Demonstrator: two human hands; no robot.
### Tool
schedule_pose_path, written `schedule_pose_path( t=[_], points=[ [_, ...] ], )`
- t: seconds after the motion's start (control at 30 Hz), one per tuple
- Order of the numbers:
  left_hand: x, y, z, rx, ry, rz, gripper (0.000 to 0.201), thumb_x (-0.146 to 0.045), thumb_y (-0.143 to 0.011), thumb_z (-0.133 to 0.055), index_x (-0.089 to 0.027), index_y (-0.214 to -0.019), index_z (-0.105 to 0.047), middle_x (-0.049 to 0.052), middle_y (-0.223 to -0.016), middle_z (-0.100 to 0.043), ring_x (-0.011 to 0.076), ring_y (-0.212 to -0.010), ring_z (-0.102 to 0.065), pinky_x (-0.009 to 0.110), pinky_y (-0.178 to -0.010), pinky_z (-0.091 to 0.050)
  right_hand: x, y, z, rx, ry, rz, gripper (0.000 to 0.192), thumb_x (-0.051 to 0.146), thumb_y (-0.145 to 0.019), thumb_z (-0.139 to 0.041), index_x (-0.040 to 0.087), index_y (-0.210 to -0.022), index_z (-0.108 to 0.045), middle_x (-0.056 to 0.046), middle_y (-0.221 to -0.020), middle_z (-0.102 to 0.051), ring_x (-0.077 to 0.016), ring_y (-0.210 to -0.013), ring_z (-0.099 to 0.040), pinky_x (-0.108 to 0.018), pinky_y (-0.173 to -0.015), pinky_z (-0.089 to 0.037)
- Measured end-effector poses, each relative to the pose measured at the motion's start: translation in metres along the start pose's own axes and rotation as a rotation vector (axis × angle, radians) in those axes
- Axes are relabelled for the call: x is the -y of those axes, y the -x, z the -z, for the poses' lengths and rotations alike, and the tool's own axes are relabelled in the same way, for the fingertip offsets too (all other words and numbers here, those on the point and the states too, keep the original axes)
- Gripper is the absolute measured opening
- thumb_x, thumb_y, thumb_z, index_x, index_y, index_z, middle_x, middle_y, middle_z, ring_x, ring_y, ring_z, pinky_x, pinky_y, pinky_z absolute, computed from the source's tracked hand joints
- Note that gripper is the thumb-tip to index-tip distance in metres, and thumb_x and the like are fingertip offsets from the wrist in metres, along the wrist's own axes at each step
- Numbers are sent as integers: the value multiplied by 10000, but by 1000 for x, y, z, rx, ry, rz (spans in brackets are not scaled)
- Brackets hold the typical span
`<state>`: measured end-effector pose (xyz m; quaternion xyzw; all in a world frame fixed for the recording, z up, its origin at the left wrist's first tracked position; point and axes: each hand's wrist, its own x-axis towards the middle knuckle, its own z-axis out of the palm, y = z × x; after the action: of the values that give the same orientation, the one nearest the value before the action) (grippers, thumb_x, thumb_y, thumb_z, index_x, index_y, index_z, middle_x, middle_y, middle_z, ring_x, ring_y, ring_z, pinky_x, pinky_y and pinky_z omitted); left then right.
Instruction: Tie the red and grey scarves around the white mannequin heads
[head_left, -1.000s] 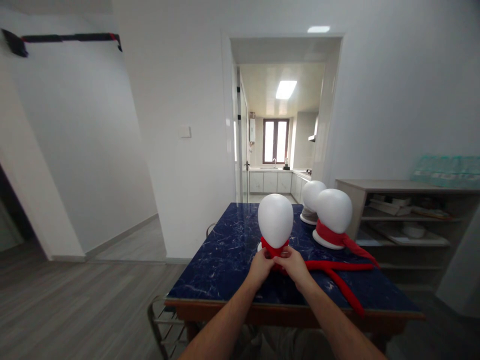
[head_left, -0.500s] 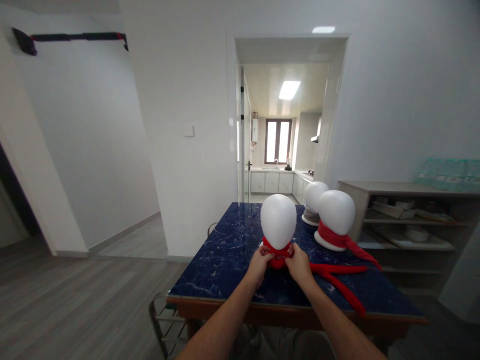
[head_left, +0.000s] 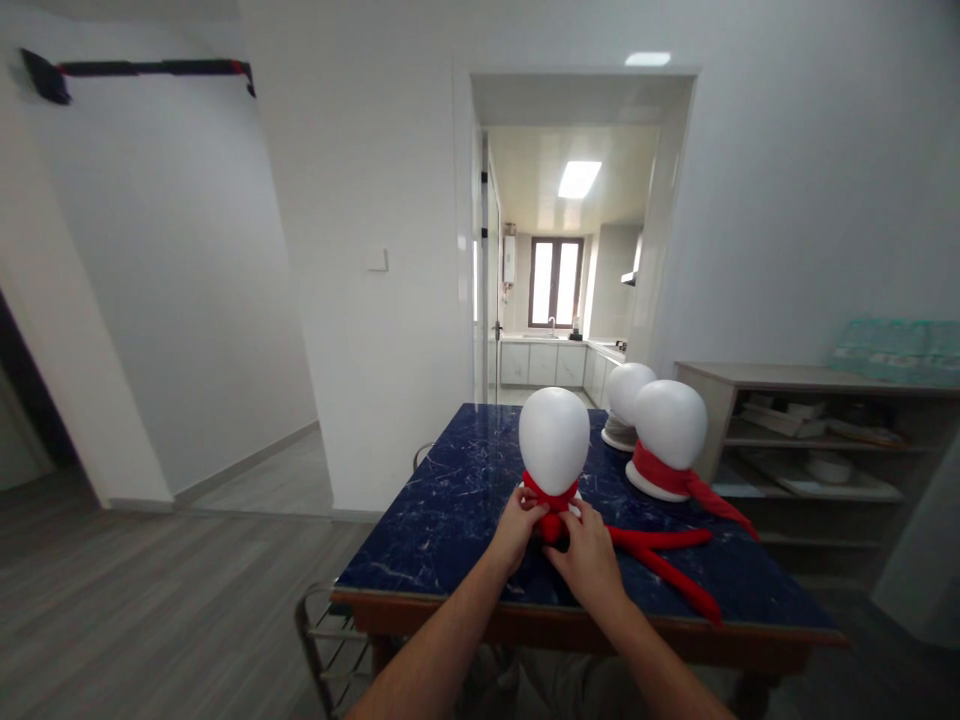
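A white mannequin head (head_left: 554,440) stands upright on the blue marbled table (head_left: 420,540), with a bright red scarf (head_left: 552,527) wrapped around its neck. At the left of the neck, my left hand (head_left: 519,525) has its thumb and fingers closed on the scarf. My right hand (head_left: 589,548) grips the bunched red fabric at the front, thumb low and fingers above. Two long red ends of the scarf trail to the right over the tabletop. Part of the scarf and the head's base are hidden behind my hands.
A second mannequin head (head_left: 671,425) with a darker red scarf (head_left: 664,470) stands to the right; a third head (head_left: 628,392) with a grey neck wrap is behind it. An open shelf unit (head_left: 705,385) is at the right. A metal-framed stool (head_left: 319,640) stands at the table's left.
My right hand has shifted left and down to the bunched fabric at the front of the neck. The trailing scarf ends have slid a little left. My left hand stays at the neck.
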<state>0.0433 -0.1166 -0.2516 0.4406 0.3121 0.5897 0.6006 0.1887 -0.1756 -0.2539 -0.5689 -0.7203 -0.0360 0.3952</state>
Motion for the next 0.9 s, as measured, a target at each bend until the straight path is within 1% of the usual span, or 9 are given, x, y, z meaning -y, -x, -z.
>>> schedule_pose_path(
  t=[0.07, 0.13, 0.27, 0.43, 0.57, 0.63, 0.7, 0.8, 0.9],
  points=[
    [0, 0, 0, 9, 9, 13, 516, -341, -676, -909, -198, -1017, -549, 49, -919, -759, 204, -742, -735, 278, -630, -554, 1, 1, -2, 8, 8, 0, 421, 196, -789, -766, 261, -1204, -741, -141, -1442, -589, -387, -1280, -532, -514, -1088, -445],
    [1, -1, 1, 4, 24, 14, 523, -336, -674, -909, -203, -1012, -532, 45, -898, -760, 197, -722, -732, 272, -629, -548, 0, 0, -5, -1, -38, 4, 299, 170, -816, -726, 261, -1097, -773, -141, -1393, -621, -377, -1248, -551, -506, -1084, -446],
    [2, -3, 2, 13, 50, -8, 527, -315, -662, -909, -203, -992, -514, 51, -865, -769, 192, -700, -734, 273, -659, -547, -1, 1, -6, -46, -286, -59, 78, 196, -831, -685, 234, -848, -752, -134, -1220, -663, -324, -1116, -602, -442, -1026, -483],
    [2, -2, 1, 3, 61, -4, 521, -268, -654, -897, -200, -1000, -514, 49, -862, -778, 190, -690, -736, 271, -654, -544, 4, 11, 5, -11, -443, -152, 194, 277, -827, -698, 241, -647, -638, -89, -965, -640, -285, -952, -611, -396, -908, -503],
    [1, -2, -1, 8, 77, 4, 507, -245, -656, -872, -203, -1010, -511, 56, -866, -787, 202, -691, -745, 288, -666, -561, 12, 17, 23, 6, -385, -46, 58, 219, -767, -748, 238, -772, -694, -106, -1043, -682, -322, -1045, -604, -441, -997, -478],
    [0, -1, -1, 4, 76, 2, 509, -202, -637, -856, -203, -1015, -515, 40, -832, -779, 197, -675, -741, 280, -660, -559, 14, 19, 30, 53, -421, 10, 90, 208, -776, -745, 241, -855, -716, -105, -1099, -718, -332, -1105, -611, -443, -1045, -459],
    [0, -1, -1, -2, 65, 0, 520, -161, -621, -839, -199, -1036, -527, 32, -828, -777, 195, -676, -742, 274, -660, -561, 14, 19, 37, 137, -454, 5, 52, 247, -820, -736, 241, -857, -699, -83, -1035, -746, -305, -1028, -646, -406, -995, -477],
    [1, -2, -1, -5, 56, 4, 508, -169, -643, -834, -190, -1058, -542, 48, -864, -788, 201, -700, -753, 277, -664, -570, 9, 17, 48, 261, -431, -29, 55, 273, -884, -680, 228, -861, -658, -35, -874, -736, -229, -811, -648, -325, -821, -484],
    [5, -4, 0, -10, 50, 11, 492, -204, -662, -855, -188, -1042, -544, 54, -871, -790, 208, -712, -759, 282, -659, -579, 2, 11, 66, 361, -366, -55, 47, 205, -870, -647, 210, -915, -659, -27, -890, -750, -203, -807, -672, -276, -745, -462]
  ],
)
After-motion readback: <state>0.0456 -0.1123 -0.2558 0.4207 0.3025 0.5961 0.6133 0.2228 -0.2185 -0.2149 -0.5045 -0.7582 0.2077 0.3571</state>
